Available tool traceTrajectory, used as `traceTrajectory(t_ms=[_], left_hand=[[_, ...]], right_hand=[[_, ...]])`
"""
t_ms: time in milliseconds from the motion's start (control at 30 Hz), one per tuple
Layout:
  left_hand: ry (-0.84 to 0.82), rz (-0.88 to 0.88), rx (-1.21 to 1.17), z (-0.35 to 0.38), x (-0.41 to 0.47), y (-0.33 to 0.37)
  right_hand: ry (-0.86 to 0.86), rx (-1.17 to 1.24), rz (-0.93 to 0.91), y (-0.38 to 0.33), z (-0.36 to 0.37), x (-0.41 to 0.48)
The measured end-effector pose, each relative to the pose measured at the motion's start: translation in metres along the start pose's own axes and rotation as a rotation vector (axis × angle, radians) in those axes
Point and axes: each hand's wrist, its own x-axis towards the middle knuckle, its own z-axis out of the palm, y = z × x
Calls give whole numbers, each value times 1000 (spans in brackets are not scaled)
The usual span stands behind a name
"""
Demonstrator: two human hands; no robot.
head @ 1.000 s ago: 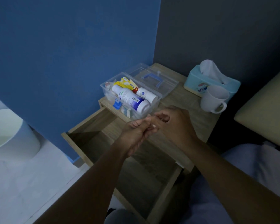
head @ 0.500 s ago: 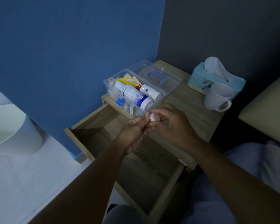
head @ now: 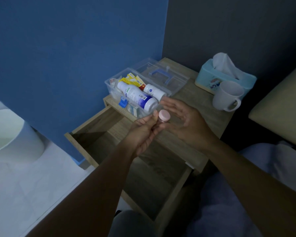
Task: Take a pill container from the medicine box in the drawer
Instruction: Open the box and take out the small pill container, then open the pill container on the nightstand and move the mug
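A small pill container with a pink cap is pinched in the fingers of my left hand, held over the nightstand's front edge. Just to its right, my right hand is open, palm turned toward the container and not gripping it. Behind my hands, the clear medicine box stands on the nightstand top with its lid swung open. Inside lie a large white bottle, a smaller white bottle and a yellow packet. The wooden drawer below is pulled out.
A white mug and a light-blue tissue box stand at the nightstand's back right. A white bin sits on the floor at left. A blue wall runs behind; a cushion lies at right.
My hands, clasped together a second ago, have come apart. The pink-capped container now shows in my left fingers and my right hand has opened beside it.
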Motion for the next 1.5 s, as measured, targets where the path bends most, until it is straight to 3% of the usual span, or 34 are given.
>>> traceTrajectory(t_ms=[100,167,367,500,600,767,867,1033,1233,1500], left_hand=[[10,-28,-16,-1,0,-2],[26,-27,17,-1,0,-4],[5,-19,2,-2,-1,-7],[-11,-61,-52,-7,-1,-11],[-32,-80,-56,-11,3,-16],[-46,-115,44,-6,9,-26],[-14,-88,202,1,13,-36],[175,101,742,12,23,-53],[103,454,1258,22,29,-67],[150,453,1415,22,38,-76]], right_hand=[[89,-346,79,-4,1,3],[123,-507,30,-6,1,5],[69,-373,-64,1,-10,5],[354,-51,44,19,-26,-6],[511,55,189,43,-32,-24],[655,-153,372,80,-24,-61],[670,-228,335,89,-18,-71],[589,-347,238,95,-16,-80],[557,-451,149,99,-9,-91],[583,-213,237,104,-4,-96]])
